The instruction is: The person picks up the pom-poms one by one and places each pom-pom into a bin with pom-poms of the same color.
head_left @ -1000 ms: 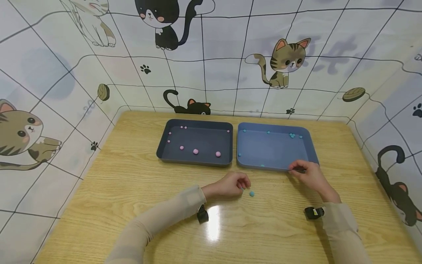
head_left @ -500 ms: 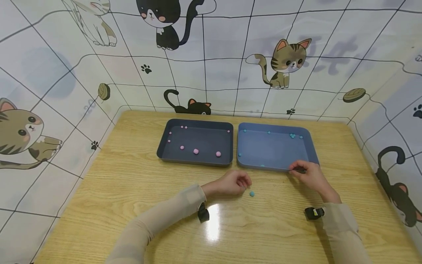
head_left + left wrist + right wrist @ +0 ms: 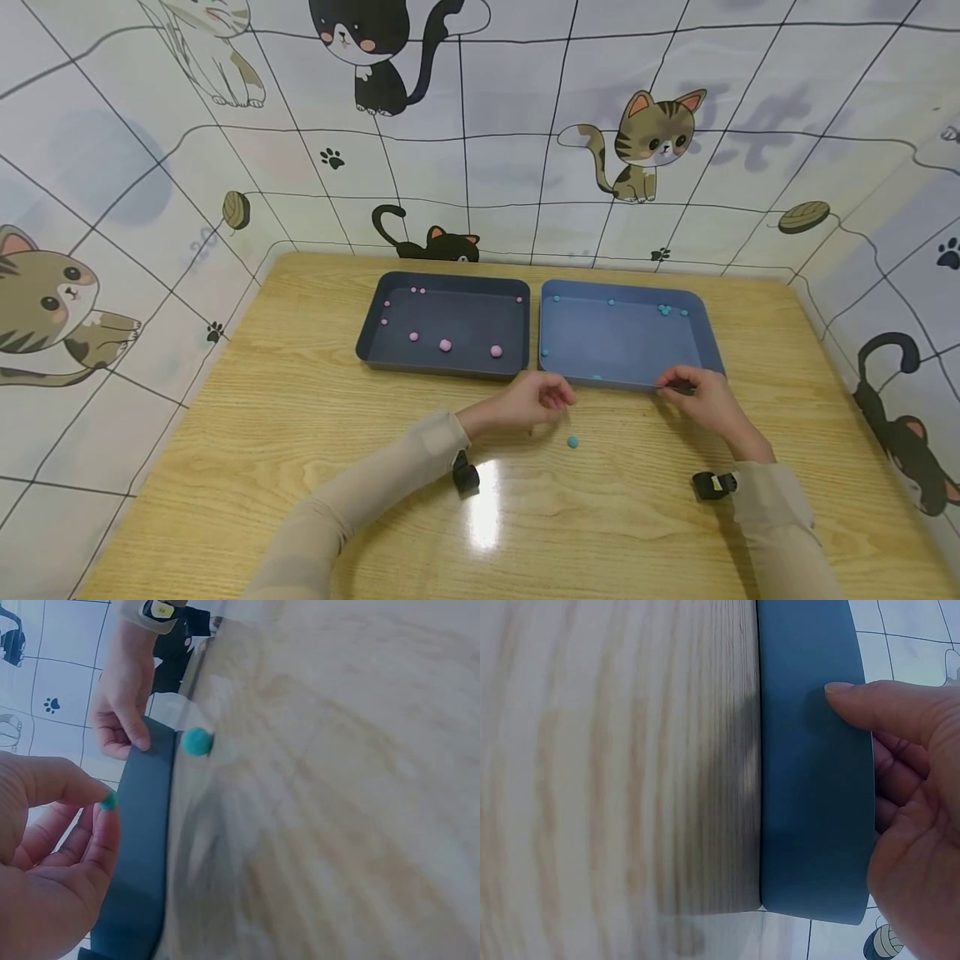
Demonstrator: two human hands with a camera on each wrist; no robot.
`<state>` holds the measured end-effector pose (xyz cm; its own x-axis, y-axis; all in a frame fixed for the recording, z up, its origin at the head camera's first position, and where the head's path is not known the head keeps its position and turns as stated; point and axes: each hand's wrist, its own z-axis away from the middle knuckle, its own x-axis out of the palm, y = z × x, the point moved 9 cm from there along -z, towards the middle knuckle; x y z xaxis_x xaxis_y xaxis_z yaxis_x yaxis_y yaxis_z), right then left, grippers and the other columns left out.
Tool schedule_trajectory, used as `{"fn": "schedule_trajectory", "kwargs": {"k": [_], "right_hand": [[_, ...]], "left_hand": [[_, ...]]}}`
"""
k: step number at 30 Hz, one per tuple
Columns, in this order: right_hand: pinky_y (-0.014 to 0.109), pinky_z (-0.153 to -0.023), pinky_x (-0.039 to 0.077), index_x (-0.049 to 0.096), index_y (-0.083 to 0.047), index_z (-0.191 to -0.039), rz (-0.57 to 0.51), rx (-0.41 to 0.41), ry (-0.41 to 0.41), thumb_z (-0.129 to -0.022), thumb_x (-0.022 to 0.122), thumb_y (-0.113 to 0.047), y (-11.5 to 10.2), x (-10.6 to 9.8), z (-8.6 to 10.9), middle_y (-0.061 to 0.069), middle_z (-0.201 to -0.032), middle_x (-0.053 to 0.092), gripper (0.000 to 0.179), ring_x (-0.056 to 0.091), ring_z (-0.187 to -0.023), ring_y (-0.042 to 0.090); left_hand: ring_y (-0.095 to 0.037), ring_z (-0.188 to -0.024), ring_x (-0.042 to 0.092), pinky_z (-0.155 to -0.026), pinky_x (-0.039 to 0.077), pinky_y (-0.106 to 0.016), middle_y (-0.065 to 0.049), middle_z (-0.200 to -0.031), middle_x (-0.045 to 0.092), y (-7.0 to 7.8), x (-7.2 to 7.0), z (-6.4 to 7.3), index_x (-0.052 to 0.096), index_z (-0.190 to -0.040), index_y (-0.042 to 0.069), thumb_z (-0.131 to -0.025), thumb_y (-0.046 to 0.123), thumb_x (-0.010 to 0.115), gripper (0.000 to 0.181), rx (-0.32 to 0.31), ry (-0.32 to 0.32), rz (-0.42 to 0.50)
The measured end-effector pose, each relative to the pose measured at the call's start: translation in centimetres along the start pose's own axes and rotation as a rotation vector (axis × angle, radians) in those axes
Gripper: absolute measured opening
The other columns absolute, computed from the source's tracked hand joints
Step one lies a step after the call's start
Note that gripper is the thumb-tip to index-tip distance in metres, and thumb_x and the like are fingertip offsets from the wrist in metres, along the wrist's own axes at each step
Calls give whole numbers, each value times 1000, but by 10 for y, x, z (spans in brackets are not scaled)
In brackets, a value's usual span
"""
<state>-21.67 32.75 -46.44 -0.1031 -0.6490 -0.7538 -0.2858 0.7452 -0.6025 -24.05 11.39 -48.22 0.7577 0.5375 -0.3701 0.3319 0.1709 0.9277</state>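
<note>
In the left wrist view my left hand (image 3: 56,847) pinches a small teal ball (image 3: 109,800) between thumb and forefinger. The head view has this hand (image 3: 525,402) above the table, just in front of the gap between the two trays. A larger teal ball (image 3: 573,442) lies loose on the wood, nearer me than that hand. My right hand (image 3: 708,404) grips the front wall of the blue tray (image 3: 600,333) near its right corner. The right wrist view has its thumb (image 3: 849,696) on the outer face, with the other fingers behind the wall. Several small teal balls (image 3: 664,309) sit in this tray.
Left of the blue tray stands a dark grey tray (image 3: 465,312) with several pink balls (image 3: 446,345) of different sizes. Both trays rest on a wooden table (image 3: 300,333) near its back edge. A cat-patterned cloth (image 3: 510,167) rises behind and at both sides.
My left hand has risen off the table and moved slightly forward, towards the trays. The right hand stays at the blue tray's front wall, and the larger teal ball stays put.
</note>
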Motion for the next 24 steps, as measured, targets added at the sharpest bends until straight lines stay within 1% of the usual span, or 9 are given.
{"fn": "schedule_trajectory", "kwargs": {"k": [5, 12, 17, 19, 24], "right_hand": [[14, -59, 45, 67, -6, -80, 2, -11, 6, -75, 71, 9, -1, 0, 0, 6, -78, 66, 16, 55, -69, -3], [16, -58, 45, 67, -6, -81, 2, 3, 0, -76, 71, 8, 0, 0, 1, 6, -78, 66, 15, 55, -69, -2], [16, -59, 46, 67, -7, -80, 16, -10, 6, -75, 71, 8, -1, 0, 1, 5, -78, 66, 16, 55, -69, -3], [16, -58, 46, 67, -7, -80, 17, -19, 8, -75, 71, 8, -1, 0, 1, 5, -78, 66, 17, 55, -69, -2], [16, -58, 46, 67, -7, -80, 14, -34, 16, -75, 71, 9, -1, 0, 0, 5, -77, 66, 17, 55, -69, -2]], "left_hand": [[-7, -79, 58, -74, 50, -18, -23, -99, 63, 6, -8, -4, 62, -101, -8, -82, -13, 57, 21, 4, 26, 3], [-18, -83, 61, -76, 50, -20, -22, -98, 63, 11, -21, -12, 63, -99, -5, -82, -11, 58, 18, 20, 74, 40], [-12, -81, 59, -75, 51, -21, -18, -95, 63, 10, -27, -19, 63, -99, -6, -83, -10, 58, 17, 4, 109, 82], [-10, -79, 59, -75, 51, -21, -18, -95, 63, 10, -30, -23, 63, -99, -7, -83, -10, 58, 17, 0, 123, 91], [-12, -81, 59, -74, 51, -21, -22, -98, 61, 15, -37, -32, 62, -101, -7, -84, -10, 58, 17, -7, 143, 122]]}}
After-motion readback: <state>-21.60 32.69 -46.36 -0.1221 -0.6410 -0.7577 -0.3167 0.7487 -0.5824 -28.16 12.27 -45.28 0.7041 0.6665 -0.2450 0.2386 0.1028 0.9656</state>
